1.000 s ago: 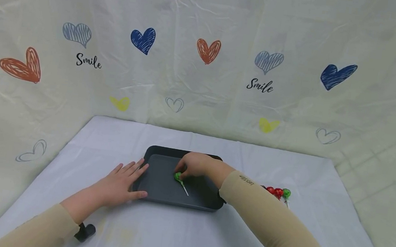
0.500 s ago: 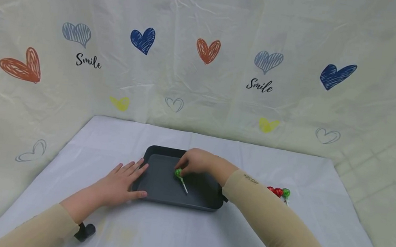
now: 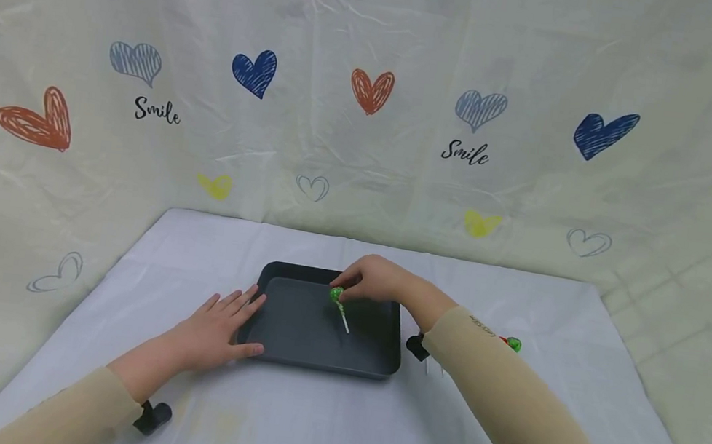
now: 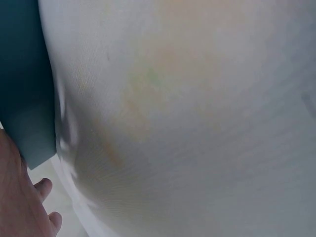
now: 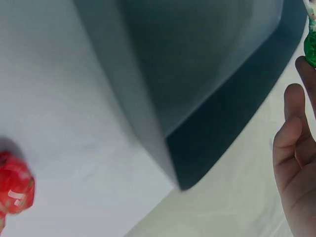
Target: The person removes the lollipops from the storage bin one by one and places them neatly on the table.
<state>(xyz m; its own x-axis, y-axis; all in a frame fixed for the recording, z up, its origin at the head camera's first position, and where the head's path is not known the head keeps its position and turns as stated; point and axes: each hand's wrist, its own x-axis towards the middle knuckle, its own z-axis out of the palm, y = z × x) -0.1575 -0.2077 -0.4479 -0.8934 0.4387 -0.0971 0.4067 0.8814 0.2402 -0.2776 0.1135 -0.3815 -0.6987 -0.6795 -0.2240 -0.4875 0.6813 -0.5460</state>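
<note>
My right hand (image 3: 376, 279) pinches a green-wrapped lollipop (image 3: 337, 294) by its head, above the dark grey tray (image 3: 307, 363); the white stick points down toward the viewer. In the right wrist view the green lollipop (image 5: 310, 47) shows at the upper right edge, by the fingertips. With fingers spread straight, my left hand (image 3: 211, 334) rests at the tray's left rim. The left wrist view catches only part of that hand (image 4: 19, 192) beside the tray wall (image 4: 27, 84).
Right of the tray, partly hidden by the right sleeve, lie more lollipops, among them a green one (image 3: 514, 344). A red lollipop (image 5: 16, 182) appears in the right wrist view. The white cloth (image 3: 281, 418) covers the table, with a heart-printed curtain (image 3: 401, 168) behind.
My right hand has lifted and moved back and to the right, carrying the green lollipop up off the tray floor. The left hand has stayed at the rim.
</note>
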